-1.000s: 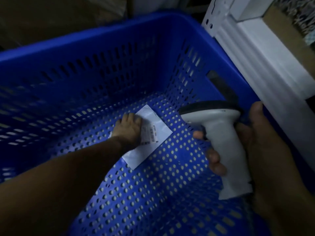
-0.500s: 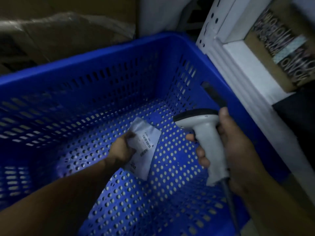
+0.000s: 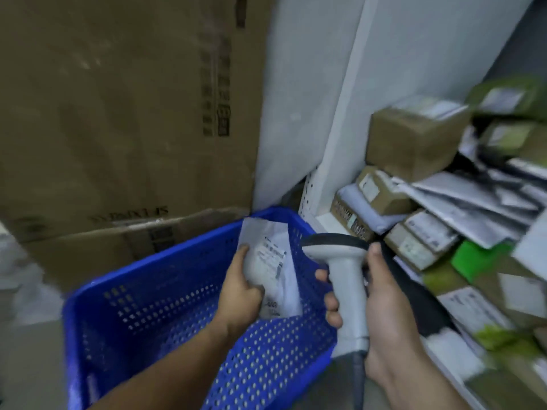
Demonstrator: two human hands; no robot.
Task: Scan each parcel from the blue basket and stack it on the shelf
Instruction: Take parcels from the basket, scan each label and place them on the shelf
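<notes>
Above the blue basket (image 3: 165, 279), my left hand (image 3: 241, 287) grips a white labelled mailer (image 3: 272, 261) and my right hand (image 3: 381, 294) clasps the barcode scanner (image 3: 346, 279); this looks like the scanning step, so next I aim at its label.

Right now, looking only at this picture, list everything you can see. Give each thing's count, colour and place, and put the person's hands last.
parcel: one, pale grey mailer bag with a printed label, held above the blue basket
blue basket: one, blue perforated plastic, lower left to centre
barcode scanner: one, white with a dark head, right of the parcel, head towards it
shelf: one, white, on the right
shelved parcels: many, too jumbled to count; brown boxes, grey bags, some green; piled on the shelf
cardboard cartons: at least two, brown, large, behind the basket
left hand: one, grips the parcel
right hand: one, grips the scanner's handle
</notes>
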